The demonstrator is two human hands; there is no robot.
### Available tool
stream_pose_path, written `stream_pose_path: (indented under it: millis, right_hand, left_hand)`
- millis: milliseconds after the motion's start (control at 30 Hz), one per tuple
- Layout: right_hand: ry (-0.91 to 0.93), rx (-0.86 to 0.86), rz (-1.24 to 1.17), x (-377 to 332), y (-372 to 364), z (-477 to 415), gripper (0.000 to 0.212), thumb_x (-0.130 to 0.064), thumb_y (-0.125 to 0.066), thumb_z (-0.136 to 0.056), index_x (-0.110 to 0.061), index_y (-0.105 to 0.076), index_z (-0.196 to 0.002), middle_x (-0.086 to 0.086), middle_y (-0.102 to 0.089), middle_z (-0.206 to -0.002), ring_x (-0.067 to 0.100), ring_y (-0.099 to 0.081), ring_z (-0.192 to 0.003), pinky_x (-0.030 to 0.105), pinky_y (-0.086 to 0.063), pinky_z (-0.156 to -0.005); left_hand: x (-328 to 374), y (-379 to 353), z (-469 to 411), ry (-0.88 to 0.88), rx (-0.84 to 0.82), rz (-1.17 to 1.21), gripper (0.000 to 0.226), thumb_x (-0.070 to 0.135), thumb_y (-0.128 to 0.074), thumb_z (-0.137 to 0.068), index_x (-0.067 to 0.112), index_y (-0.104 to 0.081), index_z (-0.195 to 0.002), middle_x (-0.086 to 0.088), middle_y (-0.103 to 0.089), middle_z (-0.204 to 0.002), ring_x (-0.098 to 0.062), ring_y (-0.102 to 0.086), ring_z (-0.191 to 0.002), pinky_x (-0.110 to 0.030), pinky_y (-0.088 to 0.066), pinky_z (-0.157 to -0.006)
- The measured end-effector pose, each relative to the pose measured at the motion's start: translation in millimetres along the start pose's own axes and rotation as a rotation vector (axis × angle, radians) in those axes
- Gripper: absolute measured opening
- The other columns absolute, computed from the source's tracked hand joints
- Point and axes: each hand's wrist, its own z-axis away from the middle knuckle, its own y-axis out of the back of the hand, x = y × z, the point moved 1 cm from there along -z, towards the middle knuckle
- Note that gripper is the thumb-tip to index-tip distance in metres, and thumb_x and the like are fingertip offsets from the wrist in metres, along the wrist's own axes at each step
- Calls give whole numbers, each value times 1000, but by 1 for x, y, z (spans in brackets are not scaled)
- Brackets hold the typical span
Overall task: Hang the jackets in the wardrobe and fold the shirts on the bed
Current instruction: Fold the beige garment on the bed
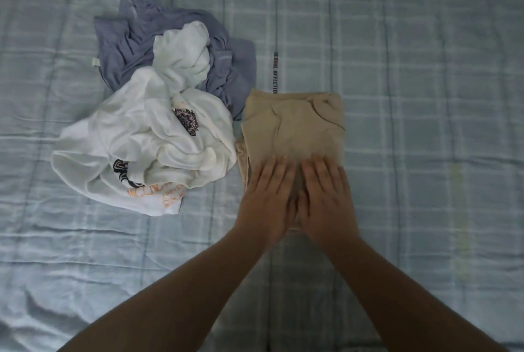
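Now both flat, open-palmed hands, left hand (265, 195) and right hand (326, 195), press the folded beige shirt (295, 127), lengthwise away.

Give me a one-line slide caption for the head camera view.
Both hands, left and right, press flat on a folded beige shirt beside unfolded white and grey-blue shirts.

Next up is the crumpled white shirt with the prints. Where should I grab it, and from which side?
Take the white shirt at its near hem edge, by the orange lettering, coming from the near left side. That edge lies flat and free on the bed, while its far end is twisted up over the grey-blue shirt, and its right side crowds the folded beige shirt.
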Motion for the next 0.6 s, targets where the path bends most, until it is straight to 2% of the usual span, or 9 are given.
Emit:
stream_pose_path:
  millis: [133,200,333,467,600]
  right_hand:
    - [65,-78,59,24,-25,10,64,-33,-43,-98,-4,-29,-154,17,-24,-161,30,-15,-152,50,-20,-121]
    - [81,-102,86,30,-30,13,65,-33,-41,-99,-3,-26,-155,17,-20,-163,30,-11,-153,51,-19,-121]
    - [76,-119,54,26,-20,8,62,-31,-43,-99,-3,-31,-153,17,-25,-161,29,-16,-152,48,-18,-122]
    - [37,-56,-50,27,9,-10,56,-30,-41,-93,-9,-45,-145,11,-39,-155,27,-32,-145,46,-32,-115]
    - [107,-4,-35,29,22,-70,58,-26,-36,-96,-8,-36,-151,13,-30,-160,29,-23,-149,46,-22,-120]
  left_hand:
    - [-13,-28,10,10,78,-39,54,40,-44,-102,19,-42,-152,-14,-36,-158,-34,-27,-149,-54,-24,-118]
    - [-16,-33,10,4,85,-54,54,40,-45,-102,21,-41,-152,-13,-36,-158,-34,-27,-149,-54,-25,-118]
    - [-8,-23,9,58,65,-52,55,41,-45,-101,21,-42,-152,-12,-37,-158,-33,-27,-149,-54,-25,-117]
    - [-4,4,-2,124,129,-21,53,39,-41,-98,13,-51,-142,-13,-46,-151,-34,-28,-148,-57,-21,-118]
    - [-15,31,-62,161,141,-5,61,38,-32,-94,10,-46,-145,-17,-39,-155,-37,-21,-150,-56,-16,-121]
